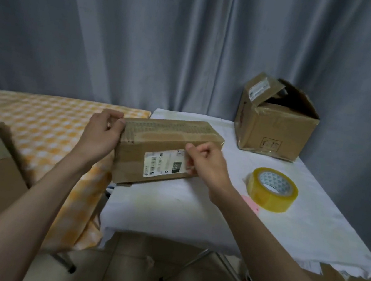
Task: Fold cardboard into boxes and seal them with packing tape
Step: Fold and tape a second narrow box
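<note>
Two hands' fingers grip the closed box (166, 152), lying lengthwise left to right.

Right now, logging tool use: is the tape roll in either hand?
No, the tape roll lies on the white table, apart from both hands.

Pretty dim indoor shot, soft flat light with no hard shadows, just faint ones under the long box (169, 150) and the tape roll (272, 188). The tape on the box top gives off a mild sheen. Heavy wide-angle warp: the forearms balloon at the bottom corners and the curtain (194, 34) bows at the sides. The right hand (205, 164) is a bit smeared (the label print too), and everything's soft and slightly noisy.
</note>
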The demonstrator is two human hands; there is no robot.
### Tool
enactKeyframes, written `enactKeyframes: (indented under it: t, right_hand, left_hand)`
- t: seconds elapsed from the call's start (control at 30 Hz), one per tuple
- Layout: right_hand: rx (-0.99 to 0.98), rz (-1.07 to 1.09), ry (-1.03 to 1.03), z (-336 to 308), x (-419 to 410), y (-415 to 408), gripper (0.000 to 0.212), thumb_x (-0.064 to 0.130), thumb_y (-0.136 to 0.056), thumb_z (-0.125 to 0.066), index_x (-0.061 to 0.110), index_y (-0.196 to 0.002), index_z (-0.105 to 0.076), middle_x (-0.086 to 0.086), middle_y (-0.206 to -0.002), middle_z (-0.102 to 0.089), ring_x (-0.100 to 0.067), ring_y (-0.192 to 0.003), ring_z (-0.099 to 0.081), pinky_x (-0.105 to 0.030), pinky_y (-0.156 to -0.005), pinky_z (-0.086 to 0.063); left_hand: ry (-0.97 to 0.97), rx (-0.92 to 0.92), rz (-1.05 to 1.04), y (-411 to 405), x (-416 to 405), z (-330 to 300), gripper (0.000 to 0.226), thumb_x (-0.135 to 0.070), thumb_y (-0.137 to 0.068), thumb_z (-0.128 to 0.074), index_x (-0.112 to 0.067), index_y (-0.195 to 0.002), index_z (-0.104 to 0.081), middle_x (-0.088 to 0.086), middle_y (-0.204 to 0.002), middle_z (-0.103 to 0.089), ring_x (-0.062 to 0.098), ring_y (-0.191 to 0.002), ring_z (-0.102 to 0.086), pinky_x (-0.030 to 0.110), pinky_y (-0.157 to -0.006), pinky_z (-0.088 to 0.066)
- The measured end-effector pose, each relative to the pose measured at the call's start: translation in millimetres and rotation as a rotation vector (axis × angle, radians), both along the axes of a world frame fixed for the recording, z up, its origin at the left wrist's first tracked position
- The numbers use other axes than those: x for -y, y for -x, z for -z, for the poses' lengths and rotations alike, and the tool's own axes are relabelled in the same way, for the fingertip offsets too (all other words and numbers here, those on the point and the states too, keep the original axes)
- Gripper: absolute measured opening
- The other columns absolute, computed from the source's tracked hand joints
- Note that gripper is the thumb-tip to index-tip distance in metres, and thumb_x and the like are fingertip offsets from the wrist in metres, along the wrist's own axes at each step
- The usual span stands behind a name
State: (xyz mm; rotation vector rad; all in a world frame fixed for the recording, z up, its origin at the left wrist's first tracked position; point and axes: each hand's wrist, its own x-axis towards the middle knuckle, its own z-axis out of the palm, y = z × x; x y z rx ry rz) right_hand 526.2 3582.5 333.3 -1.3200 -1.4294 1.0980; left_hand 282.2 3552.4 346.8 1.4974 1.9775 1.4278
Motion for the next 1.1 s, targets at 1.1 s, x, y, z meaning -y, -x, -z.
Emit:
enactKeyframes:
  t: [1.1]
  right_hand:
    - [1.135, -0.014, -0.009, 22.7, -8.8, -178.1, 0.048, 0.019, -0.088, -0.065, 0.019, -0.135, -0.056, -0.011, -0.141, -0.057, -0.03, -0.132, -0.047, -0.031, -0.109, -0.03]
  left_hand:
    - [-0.144, -0.434, 0.267, -147.5, 18.3, -24.8, 0.058, -0.067, -0.073, -0.055, -0.03, -0.117, -0.067, -0.009, -0.121, -0.058, 0.012, -0.112, -0.05, 0.033, -0.096, -0.042]
